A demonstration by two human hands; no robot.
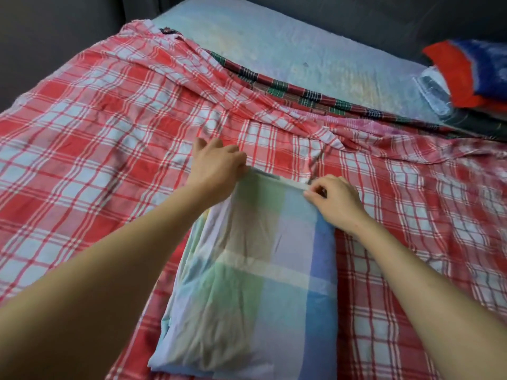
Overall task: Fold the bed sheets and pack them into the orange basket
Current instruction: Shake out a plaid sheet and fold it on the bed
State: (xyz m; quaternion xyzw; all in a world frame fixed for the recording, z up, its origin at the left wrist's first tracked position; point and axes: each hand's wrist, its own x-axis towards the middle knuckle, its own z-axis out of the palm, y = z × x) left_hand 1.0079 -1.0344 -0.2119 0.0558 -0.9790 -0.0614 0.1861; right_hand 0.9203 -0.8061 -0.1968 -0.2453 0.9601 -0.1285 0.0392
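Observation:
A folded pastel checked sheet (255, 283) in green, lilac and blue lies in front of me on top of a spread red-and-white plaid sheet (96, 127). My left hand (216, 163) grips the folded sheet's far left corner, thumb underneath. My right hand (334, 198) pinches its far right corner with curled fingers. A dark green-and-red plaid sheet (296, 91) peeks out from under the red one's far edge. No orange basket is in view.
The bare pale blue mattress (288, 42) shows at the far side. A red and blue cloth bundle (472, 69) sits on folded fabric at the right edge. A dark grey wall (55, 26) runs behind the bed.

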